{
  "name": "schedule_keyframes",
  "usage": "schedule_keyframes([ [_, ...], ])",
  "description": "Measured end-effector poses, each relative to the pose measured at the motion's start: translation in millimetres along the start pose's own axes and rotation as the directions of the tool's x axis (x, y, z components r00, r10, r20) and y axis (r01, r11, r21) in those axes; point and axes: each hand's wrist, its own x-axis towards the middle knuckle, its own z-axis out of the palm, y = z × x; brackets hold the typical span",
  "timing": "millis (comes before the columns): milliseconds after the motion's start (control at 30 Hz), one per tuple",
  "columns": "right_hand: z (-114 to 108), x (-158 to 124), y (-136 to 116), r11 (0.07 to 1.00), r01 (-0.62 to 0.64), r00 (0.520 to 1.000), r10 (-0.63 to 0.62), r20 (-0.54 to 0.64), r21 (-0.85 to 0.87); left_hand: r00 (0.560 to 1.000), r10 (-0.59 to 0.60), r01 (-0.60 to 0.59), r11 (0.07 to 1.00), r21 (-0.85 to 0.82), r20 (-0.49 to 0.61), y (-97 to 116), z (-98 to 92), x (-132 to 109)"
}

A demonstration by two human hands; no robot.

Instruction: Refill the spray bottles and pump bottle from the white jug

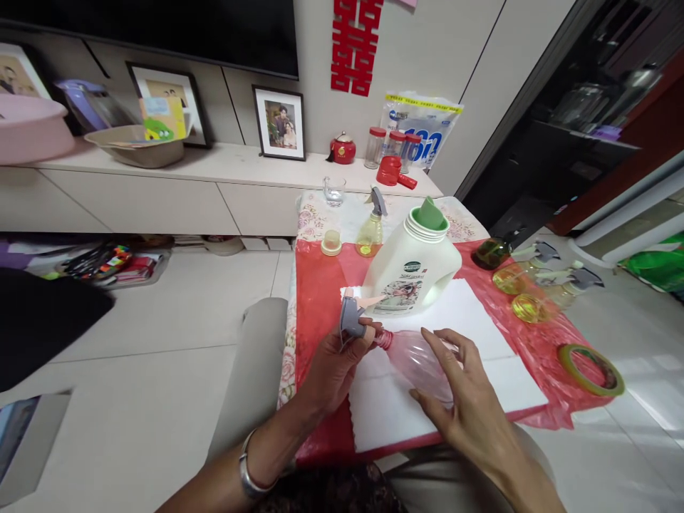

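Note:
A clear pink spray bottle [414, 356] lies tilted on its side above the white sheet, its neck toward the left. My right hand [470, 399] grips its body between thumb and fingers. At the neck, my left hand [339, 363] is closed on a grey spray trigger head [351, 317] with a pale pink lever. Fingers cover the joint, so I cannot tell whether the head is screwed on. Just beyond stands a large pale detergent jug [414, 263], with a green spout insert [429, 214] in its mouth. A translucent cap [331, 243] sits to its left.
A yellowish spray bottle [370, 228] and a glass cup [334, 191] stand at the back of the table. On the right, several yellow-tinted spray bottles [534, 303] lie on red plastic [534, 363], near a tape roll [591, 370]. White paper [385, 420] lies beneath my hands.

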Motion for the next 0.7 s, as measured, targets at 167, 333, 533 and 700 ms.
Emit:
schedule_keyframes([
  [167,5,2,-10,0.998,0.044,0.999,-0.042,-0.033,0.054,1.000,-0.024,0.024,1.000,0.006,-0.001,1,2.0,-2],
  [333,6,2,-11,0.987,0.059,0.996,-0.048,-0.076,0.146,0.999,-0.039,0.040,0.999,-0.024,0.035,4,2.8,-3],
  [533,18,-8,5,0.901,-0.011,0.999,0.031,-0.039,0.435,0.983,-0.102,0.110,0.993,-0.049,0.150,5,-1.7,-7],
  [700,42,-16,9,0.562,-0.319,0.922,0.372,0.112,0.763,0.984,-0.128,0.131,0.991,-0.019,0.122,0,-5.2,-10],
])
